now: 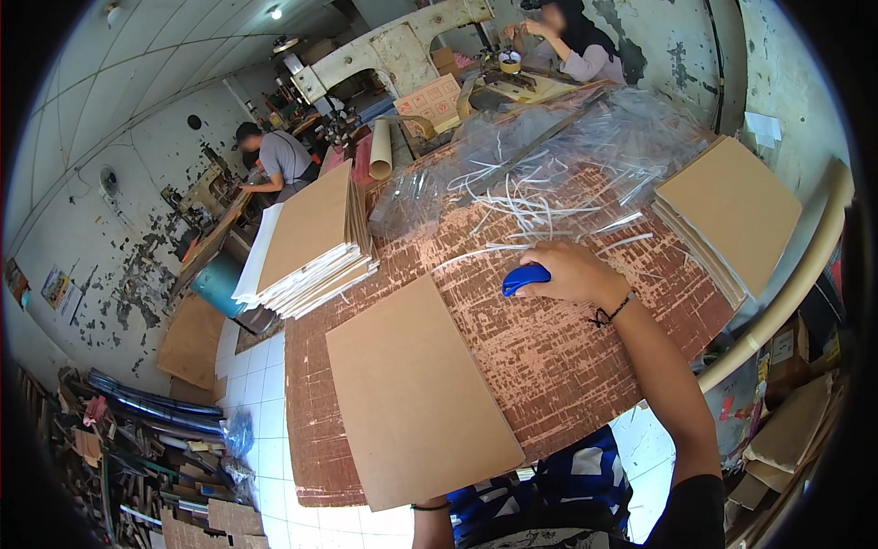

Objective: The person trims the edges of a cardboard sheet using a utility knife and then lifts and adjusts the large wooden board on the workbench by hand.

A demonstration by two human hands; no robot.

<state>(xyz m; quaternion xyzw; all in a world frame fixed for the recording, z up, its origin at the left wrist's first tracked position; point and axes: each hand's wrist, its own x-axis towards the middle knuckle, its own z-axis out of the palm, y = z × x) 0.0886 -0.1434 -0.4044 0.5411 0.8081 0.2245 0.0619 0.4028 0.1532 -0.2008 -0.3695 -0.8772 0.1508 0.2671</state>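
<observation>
My right hand (569, 272) rests on the worn brown table (549, 357), closed around a small blue tool (525, 278) whose tip points left. Just beyond it lie loose white strips (530, 209). A single brown cardboard sheet (416, 393) lies flat in front of me, its near corner over the table edge. Of my left arm only a wrist with a dark band (430, 508) shows below that sheet; the hand itself is hidden under it.
A stack of brown and white boards (311, 242) sits at the table's left, another stack (727, 215) at the right. Clear plastic sleeves (585, 137) pile at the back. Two other people work at benches behind. Clutter lies on the floor at the left.
</observation>
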